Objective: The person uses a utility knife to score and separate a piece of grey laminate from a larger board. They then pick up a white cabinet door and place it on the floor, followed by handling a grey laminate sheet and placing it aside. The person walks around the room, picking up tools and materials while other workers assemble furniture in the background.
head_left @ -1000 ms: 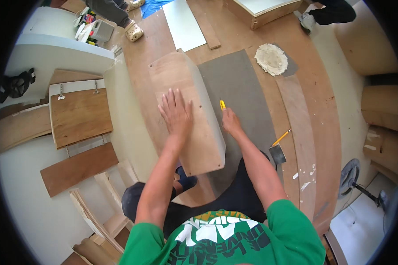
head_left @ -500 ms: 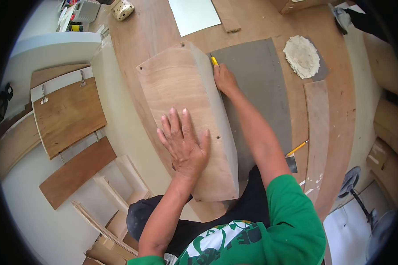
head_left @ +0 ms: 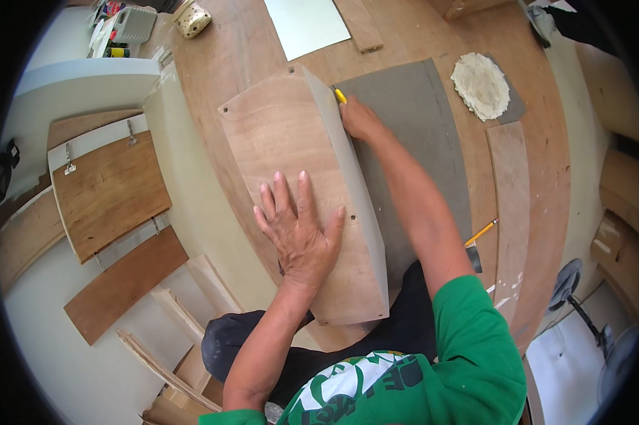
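L grip (head_left: 301, 239) spread flat on wood box (head_left: 323, 156) lying along grey sheet (head_left: 418, 149), R grip (head_left: 360, 120) wrapped round yellow cutter (head_left: 341, 96) nr box's far R edge; prob. best w/ firm L pressure, blade tight to side.

Left hand (head_left: 301, 244) flat, splayed; right hand (head_left: 360, 119) curled

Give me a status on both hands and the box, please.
Left hand spread on plywood box. Right hand gripping yellow utility knife at box's far right side. Pencil off right, apart from both hands.
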The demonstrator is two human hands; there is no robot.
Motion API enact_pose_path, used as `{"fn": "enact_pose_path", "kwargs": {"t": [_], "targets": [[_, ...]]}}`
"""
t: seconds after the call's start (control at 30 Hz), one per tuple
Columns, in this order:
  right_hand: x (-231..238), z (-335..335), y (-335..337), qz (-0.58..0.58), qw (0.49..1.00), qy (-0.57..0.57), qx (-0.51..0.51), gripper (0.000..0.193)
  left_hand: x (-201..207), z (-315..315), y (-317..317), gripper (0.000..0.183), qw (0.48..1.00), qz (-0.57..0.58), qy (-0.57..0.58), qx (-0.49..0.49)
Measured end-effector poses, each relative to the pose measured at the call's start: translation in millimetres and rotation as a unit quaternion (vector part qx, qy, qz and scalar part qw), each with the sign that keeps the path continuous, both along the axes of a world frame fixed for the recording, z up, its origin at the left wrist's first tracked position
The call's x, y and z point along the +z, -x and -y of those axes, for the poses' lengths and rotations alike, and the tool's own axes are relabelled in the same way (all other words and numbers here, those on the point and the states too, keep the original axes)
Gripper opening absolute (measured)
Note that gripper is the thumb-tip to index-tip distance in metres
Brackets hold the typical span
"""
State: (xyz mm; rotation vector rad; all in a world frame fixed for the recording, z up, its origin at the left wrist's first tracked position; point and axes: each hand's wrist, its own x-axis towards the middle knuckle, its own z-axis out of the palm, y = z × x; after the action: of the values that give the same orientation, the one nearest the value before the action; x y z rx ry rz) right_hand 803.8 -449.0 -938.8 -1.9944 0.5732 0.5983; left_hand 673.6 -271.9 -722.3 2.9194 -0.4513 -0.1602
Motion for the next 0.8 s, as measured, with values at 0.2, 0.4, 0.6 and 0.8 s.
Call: {"fn": "enact_pose_path", "kwargs": {"t": [0.2, 0.4, 0.6, 0.8], "targets": [[0, 0, 6, 0.052, 0.998, 0.033, 0.0, 0.043, -2, -1, 0, 0.075, 1.0, -0.001, 0.003, -0.002], [-5, 0, 5, 0.043, 0.999, 0.016, -0.009, 0.045, -2, -1, 0, 0.076, 1.0, -0.003, -0.001, -0.005], [-13, 1, 6, 0.071, 0.996, 0.059, 0.008, 0.044, -1, 0, -1, 0.076, 1.0, -0.008, -0.003, -0.006], [-6, -2, 4, 0.049, 0.998, 0.05, -0.001, 0.041, -2, -1, 0, 0.076, 1.0, -0.007, -0.004, -0.007]]}}
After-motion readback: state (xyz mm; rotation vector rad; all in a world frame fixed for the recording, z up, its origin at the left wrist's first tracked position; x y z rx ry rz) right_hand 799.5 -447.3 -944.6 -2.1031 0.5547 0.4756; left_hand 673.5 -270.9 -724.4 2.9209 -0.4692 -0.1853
